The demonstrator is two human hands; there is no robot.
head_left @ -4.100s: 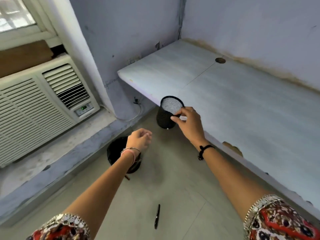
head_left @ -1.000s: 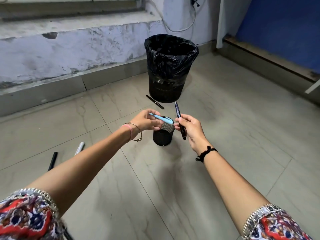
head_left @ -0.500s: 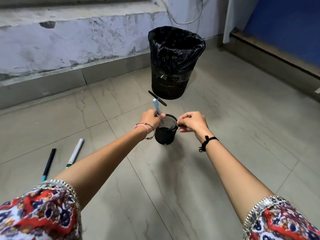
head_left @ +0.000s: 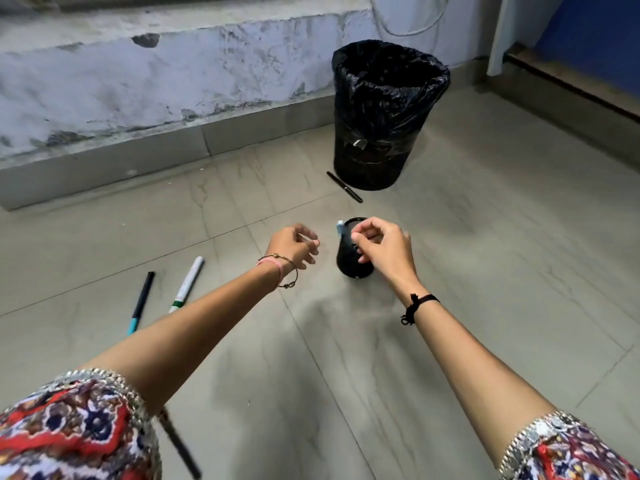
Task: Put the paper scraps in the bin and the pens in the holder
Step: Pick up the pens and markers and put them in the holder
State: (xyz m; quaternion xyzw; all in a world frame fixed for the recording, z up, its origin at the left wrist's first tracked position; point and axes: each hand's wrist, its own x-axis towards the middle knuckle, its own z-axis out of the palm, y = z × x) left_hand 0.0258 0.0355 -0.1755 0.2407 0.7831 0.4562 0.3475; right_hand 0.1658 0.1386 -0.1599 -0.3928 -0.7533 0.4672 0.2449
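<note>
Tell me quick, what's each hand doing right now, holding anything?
Left hand: empty, fingers loosely curled, just left of the pen holder.
Right hand: over the holder, fingers pinched together; whether they grip anything cannot be told.

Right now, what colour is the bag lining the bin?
Black; the bag shows clearly in the head view, lining the bin.

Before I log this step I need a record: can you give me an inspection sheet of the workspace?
Surface: grey tiled floor, bare around the holder.
Job's things: mesh holder upright, blue pen inside; black pen beside the lined bin; marker, teal-tipped pen and dark pen lie loose. Paper scraps: nothing seen.
Clutter: nothing seen.
Grippers: left hand empty; right hand over the holder, contents unclear.
Cables: white cable on wall.
Surroundings: stained ledge.
</note>
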